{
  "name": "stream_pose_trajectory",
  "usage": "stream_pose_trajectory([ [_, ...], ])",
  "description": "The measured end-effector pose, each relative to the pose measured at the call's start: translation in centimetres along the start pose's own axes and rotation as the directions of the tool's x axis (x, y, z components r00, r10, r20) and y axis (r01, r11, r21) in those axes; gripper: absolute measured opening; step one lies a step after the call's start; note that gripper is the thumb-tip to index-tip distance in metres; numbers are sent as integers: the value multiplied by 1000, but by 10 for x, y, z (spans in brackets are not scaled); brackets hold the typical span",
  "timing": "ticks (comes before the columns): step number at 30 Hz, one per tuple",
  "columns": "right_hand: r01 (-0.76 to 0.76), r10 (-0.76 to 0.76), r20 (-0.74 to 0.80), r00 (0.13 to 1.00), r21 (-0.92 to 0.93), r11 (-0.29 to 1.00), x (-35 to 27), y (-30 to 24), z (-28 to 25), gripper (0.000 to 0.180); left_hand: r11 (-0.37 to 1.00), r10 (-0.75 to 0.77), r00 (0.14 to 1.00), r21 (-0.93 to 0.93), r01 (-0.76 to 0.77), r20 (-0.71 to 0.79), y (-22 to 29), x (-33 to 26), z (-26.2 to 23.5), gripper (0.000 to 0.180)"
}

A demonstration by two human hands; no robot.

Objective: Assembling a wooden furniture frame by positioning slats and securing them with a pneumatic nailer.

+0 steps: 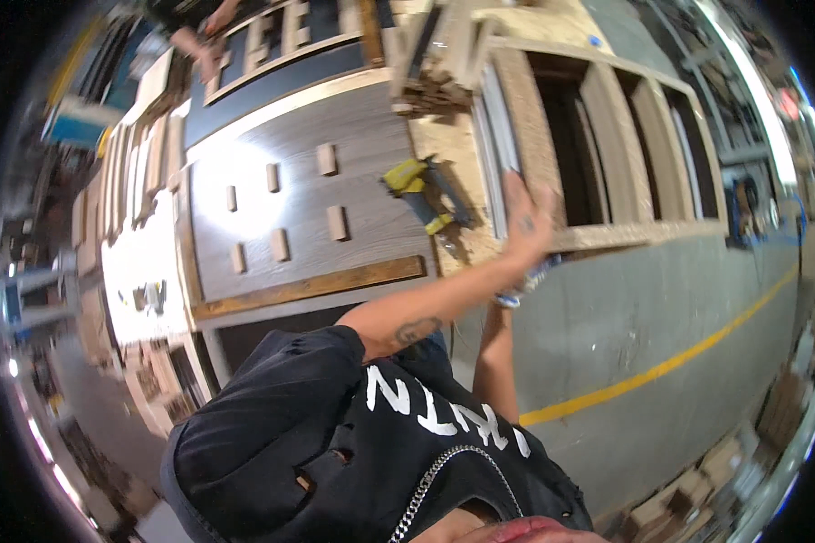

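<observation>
Two Hands at the Corner of a Big Wooden Frame

The big wooden frame [618,145] is like a box with three long, open spaces, split up by flat boards. The spaces look dark, and a pale strip shows in the one farthest right. I can't tell what else is in them. The frame is on the right side of the desk [457,163], with pale grey strips [496,136] along its left side.

The left grip [528,220] is at the frame's near left corner, with its fingers on the edge by the strips. It is blurry, so I can't tell if it is squeezing. The right grip [536,274] is just below, mostly hidden behind the left one, with a bit of blue and white on it. I can't tell if it is apart or together.

Left of the frame lies a yellow and black nail gun [418,192]. Next to that is a grey board [299,195] with six little wood blocks [337,223] on it. Wood scraps [435,95] are piled up behind the nail gun.
</observation>
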State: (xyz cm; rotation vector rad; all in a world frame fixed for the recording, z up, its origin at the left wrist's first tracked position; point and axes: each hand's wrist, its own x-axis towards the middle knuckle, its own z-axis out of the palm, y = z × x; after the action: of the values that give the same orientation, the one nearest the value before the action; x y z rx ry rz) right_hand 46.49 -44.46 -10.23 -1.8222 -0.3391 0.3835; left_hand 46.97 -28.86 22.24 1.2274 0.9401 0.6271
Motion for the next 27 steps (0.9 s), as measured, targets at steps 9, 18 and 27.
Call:
stream_pose_trajectory([
  [9,202,-38,436,899,-335,920,-86,-49,15,57,999,30,734,-34,-9,678,42,-95,-145,66],
  [18,432,-346,345,872,-211,877,-84,-210,156,39,828,-399,876,-516,219,-269,-59,-150,-475,39],
  [27,442,-209,487,848,-432,786,-253,-229,310,38,916,-364,760,-354,187,-539,-109,-161,-766,31],
])
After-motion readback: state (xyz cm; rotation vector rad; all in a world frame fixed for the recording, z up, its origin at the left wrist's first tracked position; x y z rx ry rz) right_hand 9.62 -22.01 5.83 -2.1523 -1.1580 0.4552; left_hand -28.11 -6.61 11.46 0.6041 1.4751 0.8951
